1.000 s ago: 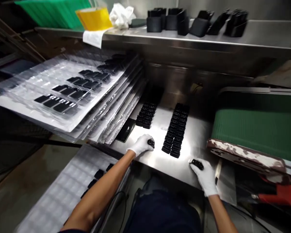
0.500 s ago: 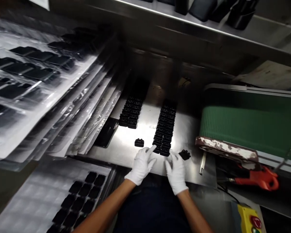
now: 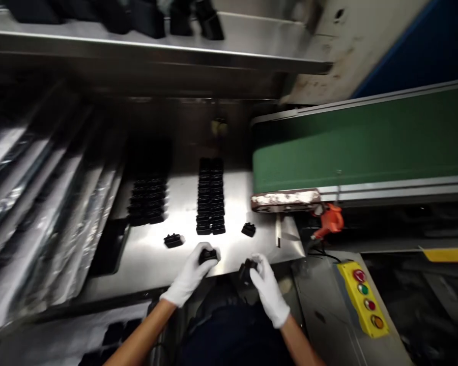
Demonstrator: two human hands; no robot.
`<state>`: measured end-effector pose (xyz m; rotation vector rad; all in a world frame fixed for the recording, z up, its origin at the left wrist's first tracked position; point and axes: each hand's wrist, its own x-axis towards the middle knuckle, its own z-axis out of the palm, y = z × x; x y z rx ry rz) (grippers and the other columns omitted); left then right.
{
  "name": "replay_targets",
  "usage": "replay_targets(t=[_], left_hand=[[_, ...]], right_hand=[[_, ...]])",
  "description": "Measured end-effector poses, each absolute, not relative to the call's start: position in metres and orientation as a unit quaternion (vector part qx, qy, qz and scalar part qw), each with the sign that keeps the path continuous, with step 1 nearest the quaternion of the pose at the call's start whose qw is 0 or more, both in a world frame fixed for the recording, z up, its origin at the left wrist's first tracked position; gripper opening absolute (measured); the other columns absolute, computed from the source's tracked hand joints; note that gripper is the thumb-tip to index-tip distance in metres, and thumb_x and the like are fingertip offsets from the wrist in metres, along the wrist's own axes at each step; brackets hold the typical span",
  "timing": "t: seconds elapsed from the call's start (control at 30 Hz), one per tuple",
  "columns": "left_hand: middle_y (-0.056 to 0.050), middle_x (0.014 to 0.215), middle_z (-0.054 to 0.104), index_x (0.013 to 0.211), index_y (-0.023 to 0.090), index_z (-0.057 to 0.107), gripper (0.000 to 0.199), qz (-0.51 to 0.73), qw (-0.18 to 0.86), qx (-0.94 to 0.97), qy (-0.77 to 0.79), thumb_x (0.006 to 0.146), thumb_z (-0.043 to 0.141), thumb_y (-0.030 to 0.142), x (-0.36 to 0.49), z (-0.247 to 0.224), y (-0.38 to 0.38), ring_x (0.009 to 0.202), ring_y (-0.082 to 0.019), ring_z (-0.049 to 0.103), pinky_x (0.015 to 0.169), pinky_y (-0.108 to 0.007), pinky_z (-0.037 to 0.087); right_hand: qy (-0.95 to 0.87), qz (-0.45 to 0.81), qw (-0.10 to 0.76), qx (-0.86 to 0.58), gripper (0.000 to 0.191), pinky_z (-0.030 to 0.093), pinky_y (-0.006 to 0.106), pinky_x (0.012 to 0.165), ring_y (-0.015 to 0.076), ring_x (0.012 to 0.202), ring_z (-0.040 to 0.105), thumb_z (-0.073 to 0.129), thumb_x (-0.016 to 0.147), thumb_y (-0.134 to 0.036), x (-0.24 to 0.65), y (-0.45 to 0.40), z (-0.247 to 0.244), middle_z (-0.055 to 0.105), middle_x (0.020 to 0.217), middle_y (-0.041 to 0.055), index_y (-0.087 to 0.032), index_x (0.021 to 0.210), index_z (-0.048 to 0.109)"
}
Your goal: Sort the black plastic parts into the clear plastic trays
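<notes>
Beneath a grey metal shelf (image 3: pixel 252 51) lined with dark, upright objects (image 3: pixel 147 18), a person in white gloves is working at a shiny, bare-metal counter (image 3: pixel 145 274). Light is pooling at the counter's front, while its far end is sinking into shadow. On the right, a broad green conveyor belt (image 3: pixel 351 147) is ending over the counter behind a chipped brown-and-white bar (image 3: pixel 286 199); beyond its edge, an orange-red tool (image 3: pixel 331 219) is hanging near a yellow control box (image 3: pixel 366 305) with round buttons. On the left, layered sheets of clear, glossy plastic (image 3: pixel 61 203) are leaning in, blurred.

The left hand (image 3: pixel 189 272) is gripping a small, black, block-shaped part (image 3: pixel 207 255) near the counter's front edge; the right hand's (image 3: pixel 269 290) grip is closing around a dark, blocky piece (image 3: pixel 247 271) just beside that edge. Similar parts are standing in a tight double column (image 3: pixel 217 198) between the hands' far sides, and in a shorter block (image 3: pixel 147 203) to its left. Two loose ones, a left single (image 3: pixel 173 241) and a right single (image 3: pixel 248 230), are flanking the column, showing notched tops and a faint sheen.
</notes>
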<state>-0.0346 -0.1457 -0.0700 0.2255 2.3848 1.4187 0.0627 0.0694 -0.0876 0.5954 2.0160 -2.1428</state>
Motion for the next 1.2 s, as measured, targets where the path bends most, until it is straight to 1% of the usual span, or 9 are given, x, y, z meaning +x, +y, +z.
replay_targets(t=[0.1,0.23,0.33,0.4,0.47,0.53,0.63,0.83,1.2], left_hand=[[-0.005,0.102,0.061,0.11,0.021,0.054,0.033,0.599,0.319,0.014,0.734,0.081,0.064,0.032,-0.023,-0.051,-0.1,0.083,-0.022,0.059,0.068,-0.031,0.049],[-0.002,0.099,0.065,0.117,0.029,0.06,0.042,0.591,0.538,0.09,0.594,0.077,0.071,0.031,0.018,-0.052,0.032,0.076,-0.02,0.059,0.069,-0.033,0.05],[-0.004,0.104,0.067,0.112,0.029,0.065,0.04,0.548,0.588,0.195,0.562,0.073,0.073,0.028,0.059,-0.049,0.177,0.091,-0.025,0.062,0.084,-0.037,0.05],[-0.005,0.114,0.066,0.108,0.027,0.068,0.035,0.542,0.559,0.279,0.562,0.073,0.072,0.025,0.087,-0.037,0.283,0.106,-0.028,0.06,0.094,-0.04,0.047],[-0.006,0.116,0.066,0.109,0.025,0.069,0.034,0.545,0.522,0.381,0.534,0.075,0.07,0.022,0.114,-0.019,0.384,0.108,-0.028,0.059,0.097,-0.041,0.046],[-0.008,0.115,0.067,0.109,0.022,0.069,0.032,0.568,0.495,0.457,0.472,0.076,0.07,0.022,0.138,-0.003,0.471,0.111,-0.027,0.058,0.103,-0.043,0.042],[-0.009,0.114,0.067,0.111,0.018,0.068,0.035,0.551,0.516,0.51,0.413,0.077,0.071,0.023,0.165,0.008,0.563,0.108,-0.026,0.06,0.1,-0.04,0.045],[-0.009,0.1,0.072,0.098,0.015,0.074,0.026,0.502,0.533,0.556,0.394,0.073,0.076,0.02,0.186,-0.007,0.614,0.097,-0.024,0.064,0.094,-0.037,0.048],[-0.011,0.104,0.069,0.095,0.018,0.075,0.024,0.509,0.531,0.54,0.408,0.075,0.079,0.03,0.174,-0.024,0.612,0.099,-0.025,0.064,0.092,-0.038,0.05]], right_hand=[[0.409,-0.863,0.077,0.285,0.044,0.046,0.03,0.068,0.0149,0.077,0.061,0.055,0.092,-0.041,0.125,0.127,-0.069,0.062,0.1,0.0081,-0.022,0.131,0.046],[0.245,-0.902,-0.071,0.347,0.05,0.037,0.022,0.056,0.0102,0.064,0.055,0.073,0.079,-0.041,0.201,0.217,-0.056,0.063,0.089,0.0043,-0.026,0.123,0.055],[0.406,-0.768,-0.244,0.431,0.047,0.045,0.026,0.059,0.0153,0.074,0.06,0.074,0.077,-0.036,0.249,0.317,-0.034,0.066,0.098,0.005,-0.026,0.12,0.058],[0.522,-0.588,-0.358,0.504,0.046,0.051,0.034,0.08,0.0222,0.099,0.061,0.071,0.078,-0.034,0.288,0.394,-0.012,0.063,0.118,0.0068,-0.025,0.122,0.06],[0.574,-0.403,-0.444,0.557,0.041,0.043,0.042,0.102,0.0247,0.116,0.055,0.067,0.081,-0.035,0.333,0.466,0.008,0.061,0.126,0.0067,-0.024,0.12,0.062],[0.599,-0.307,-0.473,0.568,0.04,0.04,0.045,0.107,0.0239,0.116,0.057,0.063,0.084,-0.035,0.373,0.524,0.015,0.063,0.124,0.0067,-0.023,0.122,0.061],[0.648,-0.289,-0.449,0.543,0.035,0.045,0.045,0.104,0.0239,0.113,0.06,0.06,0.086,-0.033,0.407,0.579,0.003,0.065,0.122,0.008,-0.021,0.119,0.064],[0.696,-0.28,-0.434,0.5,0.035,0.046,0.043,0.104,0.0229,0.115,0.059,0.06,0.088,-0.027,0.414,0.603,-0.03,0.065,0.122,0.0078,-0.022,0.122,0.064],[0.765,-0.2,-0.396,0.467,0.043,0.051,0.033,0.099,0.0195,0.113,0.061,0.06,0.09,-0.018,0.42,0.603,-0.022,0.064,0.123,0.0027,-0.035,0.129,0.057]])
